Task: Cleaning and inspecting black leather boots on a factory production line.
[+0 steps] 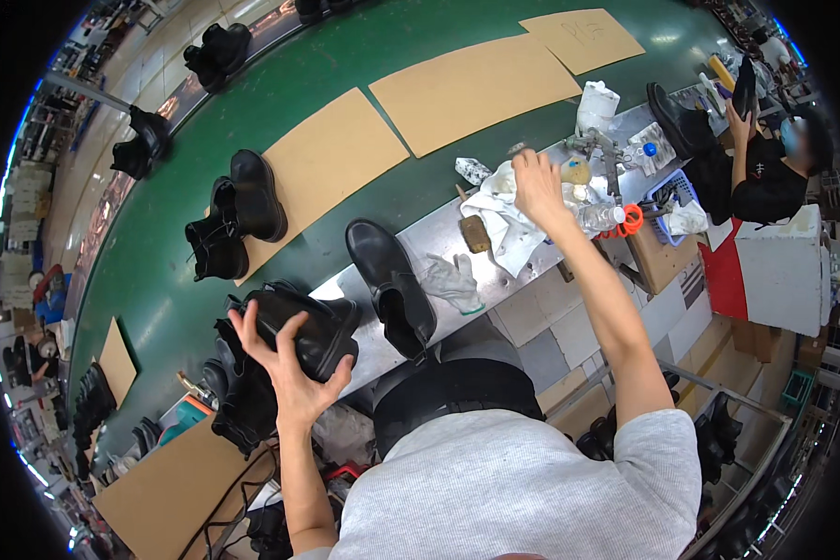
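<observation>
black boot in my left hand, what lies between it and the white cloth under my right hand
In the head view, a second black boot lying on the metal bench, then a crumpled white glove, sit between the held boot and the cloth.

Black boot [313,327], white cloth [504,219], green belt [345,65].

green conveyor belt [252,103], cardboard sheets [471,89], steel bench [439,243], tiled floor [551,308].

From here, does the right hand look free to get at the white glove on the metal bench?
Probably yes: the right hand rests on a white cloth farther along the bench, and the glove lies uncovered beside the black boot.
</observation>
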### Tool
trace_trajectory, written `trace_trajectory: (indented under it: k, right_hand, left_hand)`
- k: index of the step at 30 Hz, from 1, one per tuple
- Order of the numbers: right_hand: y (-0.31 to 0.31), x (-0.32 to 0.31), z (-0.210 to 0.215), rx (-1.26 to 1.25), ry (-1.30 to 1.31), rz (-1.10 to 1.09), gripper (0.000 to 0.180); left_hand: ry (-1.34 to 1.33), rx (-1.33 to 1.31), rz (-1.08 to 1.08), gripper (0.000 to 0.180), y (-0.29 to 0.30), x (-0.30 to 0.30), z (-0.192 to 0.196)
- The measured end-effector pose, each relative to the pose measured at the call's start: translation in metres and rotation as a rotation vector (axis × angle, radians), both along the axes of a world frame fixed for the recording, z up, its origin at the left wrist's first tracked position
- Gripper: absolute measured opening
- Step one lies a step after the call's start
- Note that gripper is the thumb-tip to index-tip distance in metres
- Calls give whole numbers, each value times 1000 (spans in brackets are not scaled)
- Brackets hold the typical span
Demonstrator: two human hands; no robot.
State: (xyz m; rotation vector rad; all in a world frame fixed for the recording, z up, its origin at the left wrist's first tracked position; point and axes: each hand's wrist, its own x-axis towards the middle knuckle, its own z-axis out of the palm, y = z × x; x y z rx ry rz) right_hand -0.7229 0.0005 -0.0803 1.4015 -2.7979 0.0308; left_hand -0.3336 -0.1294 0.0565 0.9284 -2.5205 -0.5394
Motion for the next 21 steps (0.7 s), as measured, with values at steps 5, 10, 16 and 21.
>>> trace_trajectory:
  k: [5, 10, 16, 21]
  right_hand:
    - [21, 18, -37, -104, -191, 115, 30]
    - [26, 30, -17, -383, -322, 19, 14]
    - [57, 47, 54, -500, -275, 44, 16]
    - [90, 60, 74, -641, -116, 107, 27]
  left_hand:
    - [173, 30, 96, 59, 6, -4, -9]
    - [84, 48, 60, 53, 0, -9, -4]
    - [109, 76, 52, 57, 4, -10, -11]
    - [181, 176, 86, 65, 4, -11, -29]
